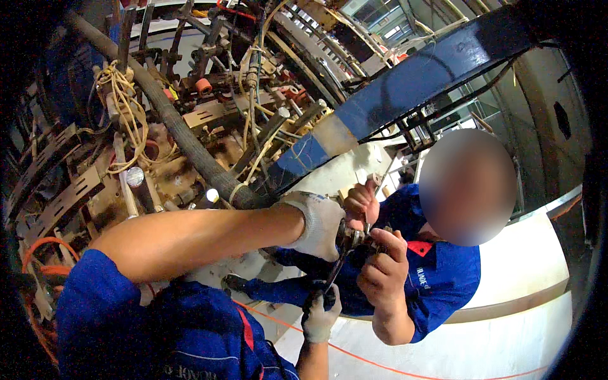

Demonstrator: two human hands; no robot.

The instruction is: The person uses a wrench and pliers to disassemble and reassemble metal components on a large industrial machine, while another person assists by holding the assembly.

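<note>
My left hand, in a pale knit glove, reaches in from the left and is closed beside a small metal fitting. What its fingers grip is hidden. Below it my right hand, gloved too, wraps round the lower end of a dark wrench. The tool slants up to the fitting. A co-worker faces me across it. One bare hand of theirs pinches a slim metal piece above the fitting, and their other bare hand holds on at its right side.
Machinery with rods and slotted plates fills the upper left. A thick dark hose and bundled yellowish cords cross it. A blue beam runs diagonally at upper right. An orange cord lies over the pale floor.
</note>
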